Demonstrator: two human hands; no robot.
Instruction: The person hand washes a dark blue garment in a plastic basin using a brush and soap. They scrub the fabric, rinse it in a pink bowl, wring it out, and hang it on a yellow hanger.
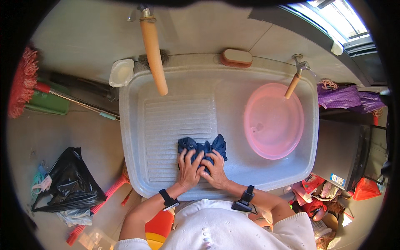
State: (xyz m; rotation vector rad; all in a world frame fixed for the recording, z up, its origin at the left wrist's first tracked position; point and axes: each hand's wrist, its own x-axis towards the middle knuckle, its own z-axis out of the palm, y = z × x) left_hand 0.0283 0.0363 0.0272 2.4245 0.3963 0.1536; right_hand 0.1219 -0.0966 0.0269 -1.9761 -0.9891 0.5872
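A bunched dark blue cloth (219, 145) lies at the near right part of the ribbed washboard (178, 115) moulded into a grey stone-like sink (231, 82). My left hand (189, 170) grips the cloth's left part with curled fingers. On its right part is my right hand (215, 171), fingers bent into the fabric, the thumbs close together. Some of the cloth is hidden under both hands. To the right, inside the sink, sits a pink translucent basin (275, 125) that seems to hold water, below a small tap (300, 67) with a short tan hose.
A long tan hose (153, 53) hangs from another tap over the washboard. On the back rim rest a scrubbing brush (237, 57) and, at the left corner, a white dish (122, 72). A black plastic bag (70, 181) and a red-handled broom (107, 193) are at left.
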